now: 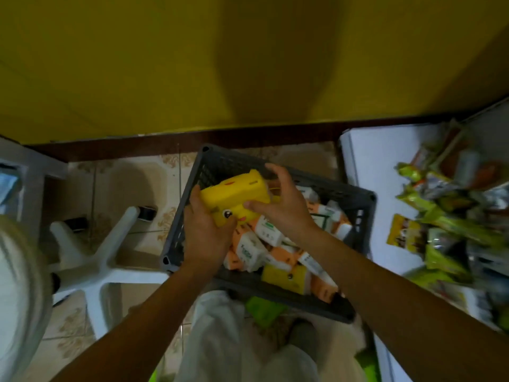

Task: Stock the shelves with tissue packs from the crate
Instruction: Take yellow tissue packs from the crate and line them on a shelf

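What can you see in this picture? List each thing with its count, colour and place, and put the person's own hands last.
yellow tissue pack: one, yellow with a cartoon face, held over the crate's left end
crate: one, dark grey, on the floor, centre
packs in the crate: many, too jumbled to count, mostly white and orange, one yellow
shelf: one, white, right of the crate
snack packets: several, blurred, green and yellow, on the shelf
chair base: one, white, star-shaped, left of the crate
floor: beige patterned tiles
wall: yellow, top
left hand: grips the held pack's near end
right hand: grips its far end
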`<state>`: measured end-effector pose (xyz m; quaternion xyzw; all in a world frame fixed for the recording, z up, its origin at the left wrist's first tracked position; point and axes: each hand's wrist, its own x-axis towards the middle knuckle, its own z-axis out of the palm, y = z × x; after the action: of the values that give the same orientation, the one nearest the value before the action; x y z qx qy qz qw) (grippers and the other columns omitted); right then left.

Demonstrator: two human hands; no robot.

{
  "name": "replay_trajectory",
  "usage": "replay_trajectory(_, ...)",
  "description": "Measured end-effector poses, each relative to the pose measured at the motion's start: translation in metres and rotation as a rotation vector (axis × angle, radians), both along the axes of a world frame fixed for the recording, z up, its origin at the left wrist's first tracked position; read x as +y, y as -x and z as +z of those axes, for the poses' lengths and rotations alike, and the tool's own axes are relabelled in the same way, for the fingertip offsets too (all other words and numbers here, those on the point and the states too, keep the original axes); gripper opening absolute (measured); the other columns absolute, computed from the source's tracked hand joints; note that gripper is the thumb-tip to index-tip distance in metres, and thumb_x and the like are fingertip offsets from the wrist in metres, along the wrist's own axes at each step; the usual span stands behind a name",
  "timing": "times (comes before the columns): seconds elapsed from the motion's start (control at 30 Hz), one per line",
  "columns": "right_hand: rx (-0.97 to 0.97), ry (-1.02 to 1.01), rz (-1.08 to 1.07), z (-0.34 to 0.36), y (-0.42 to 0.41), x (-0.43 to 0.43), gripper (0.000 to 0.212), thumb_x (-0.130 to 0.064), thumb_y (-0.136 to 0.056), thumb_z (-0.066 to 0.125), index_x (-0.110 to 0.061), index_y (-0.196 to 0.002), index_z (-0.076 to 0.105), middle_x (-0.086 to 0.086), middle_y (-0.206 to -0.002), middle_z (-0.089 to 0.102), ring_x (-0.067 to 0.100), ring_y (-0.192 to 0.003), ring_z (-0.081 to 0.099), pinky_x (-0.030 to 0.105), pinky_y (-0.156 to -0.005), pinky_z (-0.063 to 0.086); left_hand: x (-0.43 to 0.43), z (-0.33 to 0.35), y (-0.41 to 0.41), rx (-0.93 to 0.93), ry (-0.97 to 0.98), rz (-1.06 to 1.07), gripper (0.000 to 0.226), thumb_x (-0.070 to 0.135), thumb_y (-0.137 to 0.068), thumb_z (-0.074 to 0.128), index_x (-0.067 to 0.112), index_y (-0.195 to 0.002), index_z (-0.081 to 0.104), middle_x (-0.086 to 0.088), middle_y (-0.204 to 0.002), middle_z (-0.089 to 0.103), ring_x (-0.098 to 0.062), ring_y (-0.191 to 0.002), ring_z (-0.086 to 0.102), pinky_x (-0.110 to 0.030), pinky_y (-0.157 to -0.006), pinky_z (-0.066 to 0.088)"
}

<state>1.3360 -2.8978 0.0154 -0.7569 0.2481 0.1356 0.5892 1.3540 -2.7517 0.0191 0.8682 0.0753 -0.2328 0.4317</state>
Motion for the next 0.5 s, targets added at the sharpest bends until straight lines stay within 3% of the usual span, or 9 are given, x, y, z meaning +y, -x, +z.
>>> replay_trajectory(0.07,-0.034,0.024,0.076,0.048,0.018,-0.012,0.074,-0.021,-0.085,0.070,-0.032,-0.145,0.028,0.000,-0.139,0.033,0.016,-0.119,0.040,0.031,-0.099,0.041,-0.013,0.046,0.010,-0.040,-0.021,-0.038,0.084,0.022,-0.077,0.074,0.013,-0.145,0.025,-0.021,-0.134,0.039,-0.036,-0.120,0.045,-0.043,-0.096,0.043)
replay_trajectory(0.17,-0.080,0.094,0.077,0.123,0.042,-0.036,0.065,-0.019,-0.082,0.073,-0.030,-0.137,0.040,-0.001,-0.123,0.032,0.020,-0.116,0.041,0.030,-0.098,0.039,-0.034,0.120,0.024,-0.101,-0.033,-0.120,0.075,0.014,-0.082,0.070,0.012,-0.143,0.027,-0.020,-0.131,0.034,-0.030,-0.112,0.042,-0.019,-0.077,0.030)
replay_trajectory(0.27,-0.165,0.119,-0.012,0.193,0.060,-0.066,0.057,-0.020,-0.078,0.076,-0.036,-0.120,0.042,-0.006,-0.121,0.033,0.017,-0.118,0.040,0.032,-0.098,0.042,-0.063,0.193,0.026,-0.198,0.061,-0.187,0.064,0.011,-0.080,0.071,0.013,-0.134,0.038,-0.015,-0.127,0.036,-0.019,-0.099,0.038,-0.013,-0.073,0.029)
replay_trajectory(0.4,-0.299,0.244,-0.172,0.272,0.080,-0.105,0.054,-0.023,-0.076,0.078,-0.039,-0.114,0.043,-0.011,-0.116,0.039,0.007,-0.103,0.044,0.031,-0.087,0.047,-0.112,0.277,0.022,-0.361,0.162,-0.289,0.056,0.012,-0.075,0.075,0.015,-0.124,0.048,-0.002,-0.113,0.036,-0.011,-0.096,0.036,-0.002,-0.067,0.029)
replay_trajectory(0.5,-0.397,0.316,-0.291,0.317,0.095,-0.131,0.054,-0.025,-0.072,0.080,-0.042,-0.110,0.046,-0.009,-0.117,0.044,0.008,-0.107,0.047,0.041,-0.084,0.051,-0.143,0.321,0.023,-0.478,0.244,-0.345,0.050,0.010,-0.073,0.076,0.020,-0.116,0.053,0.001,-0.111,0.040,-0.007,-0.097,0.037,-0.003,-0.067,0.032)
